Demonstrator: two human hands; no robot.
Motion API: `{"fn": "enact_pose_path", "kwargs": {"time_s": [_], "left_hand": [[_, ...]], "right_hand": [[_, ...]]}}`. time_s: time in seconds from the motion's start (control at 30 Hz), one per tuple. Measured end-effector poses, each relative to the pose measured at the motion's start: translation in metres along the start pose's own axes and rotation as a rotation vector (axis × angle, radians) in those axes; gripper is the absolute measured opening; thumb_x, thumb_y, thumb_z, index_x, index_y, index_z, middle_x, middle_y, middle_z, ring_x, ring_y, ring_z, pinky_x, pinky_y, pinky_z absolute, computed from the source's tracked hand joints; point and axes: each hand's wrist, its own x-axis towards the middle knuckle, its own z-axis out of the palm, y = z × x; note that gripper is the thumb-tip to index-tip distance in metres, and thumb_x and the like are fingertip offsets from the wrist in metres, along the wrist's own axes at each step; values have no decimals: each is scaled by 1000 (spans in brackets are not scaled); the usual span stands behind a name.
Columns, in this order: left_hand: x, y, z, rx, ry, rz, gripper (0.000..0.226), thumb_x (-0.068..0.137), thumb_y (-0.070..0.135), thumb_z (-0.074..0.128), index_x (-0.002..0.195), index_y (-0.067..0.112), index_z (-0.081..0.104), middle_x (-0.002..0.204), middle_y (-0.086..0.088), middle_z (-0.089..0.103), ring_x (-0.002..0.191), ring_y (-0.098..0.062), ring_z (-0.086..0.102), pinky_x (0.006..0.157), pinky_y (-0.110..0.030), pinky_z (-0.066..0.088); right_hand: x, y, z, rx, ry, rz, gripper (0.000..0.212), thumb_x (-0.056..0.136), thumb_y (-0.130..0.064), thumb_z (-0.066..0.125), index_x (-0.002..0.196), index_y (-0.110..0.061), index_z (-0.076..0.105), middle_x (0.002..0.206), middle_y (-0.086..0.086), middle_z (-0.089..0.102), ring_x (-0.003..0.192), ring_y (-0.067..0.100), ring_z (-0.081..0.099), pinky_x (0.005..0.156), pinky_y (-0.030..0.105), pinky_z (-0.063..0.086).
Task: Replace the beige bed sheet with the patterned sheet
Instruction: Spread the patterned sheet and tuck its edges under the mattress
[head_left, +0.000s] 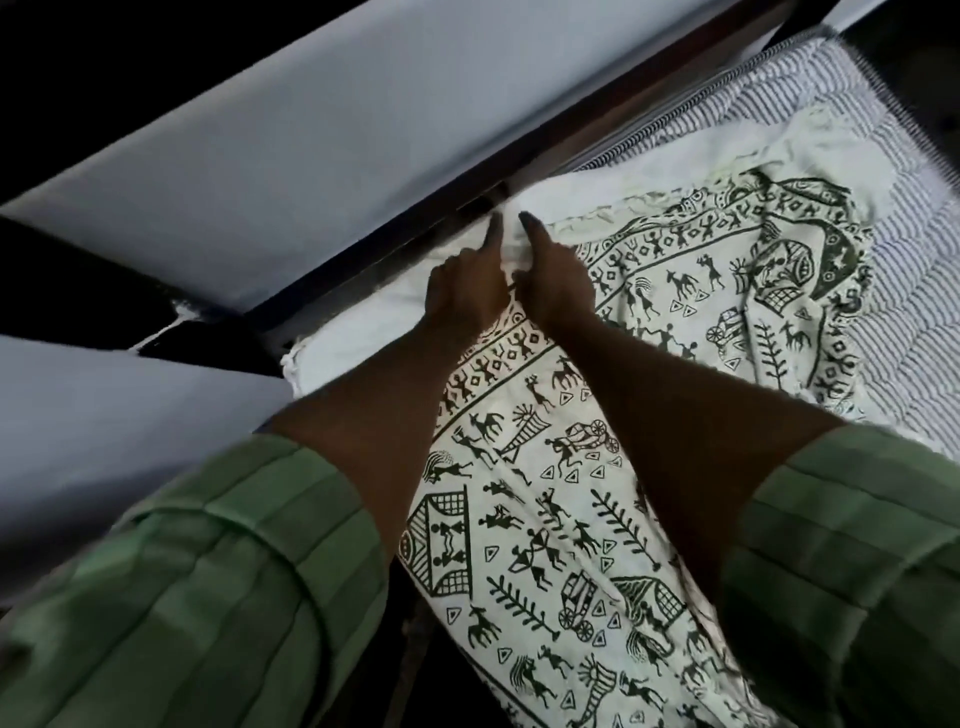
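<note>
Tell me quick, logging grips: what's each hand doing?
Left hand: pinching the patterned sheet edge.
Right hand: gripping the same edge.

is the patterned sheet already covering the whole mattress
No, the patterned sheet lies bunched, leaving the striped mattress bare at right.

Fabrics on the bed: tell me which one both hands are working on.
The patterned sheet, cream with dark folk figures: the left hand and right hand grip its plain border by the wall. The striped mattress cover lies untouched.
</note>
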Motion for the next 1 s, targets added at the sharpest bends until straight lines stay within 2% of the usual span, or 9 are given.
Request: {"fn": "enact_pose_path", "kwargs": {"time_s": [0.1, 0.2, 0.3, 0.47, 0.6, 0.7, 0.83, 0.9, 1.0], "left_hand": [[31, 5, 8, 19, 42, -5, 68, 101, 37, 52, 160, 25, 22, 122, -15, 68, 109, -31, 67, 87, -41, 53], [52, 12, 9, -46, 64, -56, 42, 101, 26, 51, 142, 19, 51, 123, -12, 68, 112, -30, 66, 89, -42, 53], [56, 15, 13, 3, 77, -76, 32, 100, 20, 51, 130, 15, 62, 115, -10, 72, 105, -25, 70, 82, -35, 55], [49, 25, 12, -10, 121, -2, 51, 95, 22, 61, 145, 16, 50, 115, -13, 72, 91, -27, 73, 69, -34, 56], [48, 34, 12, -5, 123, 39, 64, 100, 33, 55, 156, 16, 32, 111, -12, 72, 90, -28, 72, 70, -33, 51], [56, 40, 14, -64, 160, 63, 66, 95, 27, 60, 155, 15, 35, 107, -12, 73, 87, -26, 72, 68, -33, 51], [66, 47, 23, -86, 235, 229, 76, 85, 10, 62, 155, 6, 33, 150, -16, 50, 133, -25, 54, 108, -29, 43], [65, 52, 28, -41, 195, 284, 78, 89, 20, 57, 159, 8, 25, 160, -18, 35, 146, -29, 37, 119, -36, 32], [70, 54, 35, -26, 122, 122, 70, 102, 42, 44, 161, 13, 20, 163, -17, 29, 149, -32, 31, 118, -44, 29]], "right_hand": [[31, 8, -7, -58, -15, -53, 57, 99, -18, 55, 154, -20, 40, 132, 15, 63, 120, 34, 60, 95, 43, 50], [57, 19, -9, -181, 110, -122, 34, 94, -3, 46, 124, -5, 63, 117, 19, 63, 110, 39, 60, 86, 44, 50], [71, 27, -12, -239, 147, -106, 32, 90, 6, 48, 116, -2, 65, 116, 19, 62, 111, 38, 59, 88, 45, 52], [82, 38, -33, -121, 108, 112, 56, 98, -22, 65, 148, -32, 43, 118, 13, 66, 104, 33, 65, 81, 40, 53], [93, 38, -51, -143, 84, 150, 40, 92, -28, 68, 132, -28, 60, 116, 11, 71, 108, 34, 67, 88, 40, 51], [105, 36, -57, -17, 220, 216, 25, 90, -18, 63, 114, -21, 70, 113, 10, 73, 106, 32, 68, 86, 38, 53], [122, 49, -48, 471, 440, 330, 41, 79, -9, 46, 113, -18, 68, 110, 1, 72, 101, 23, 67, 92, 42, 54], [127, 59, -36, 575, 331, 255, 51, 76, -12, 49, 127, -15, 57, 121, 5, 64, 112, 25, 62, 100, 46, 51], [139, 73, -28, 521, 149, 203, 88, 75, -13, 58, 155, -15, 23, 146, 14, 44, 132, 32, 47, 111, 47, 44]]}}
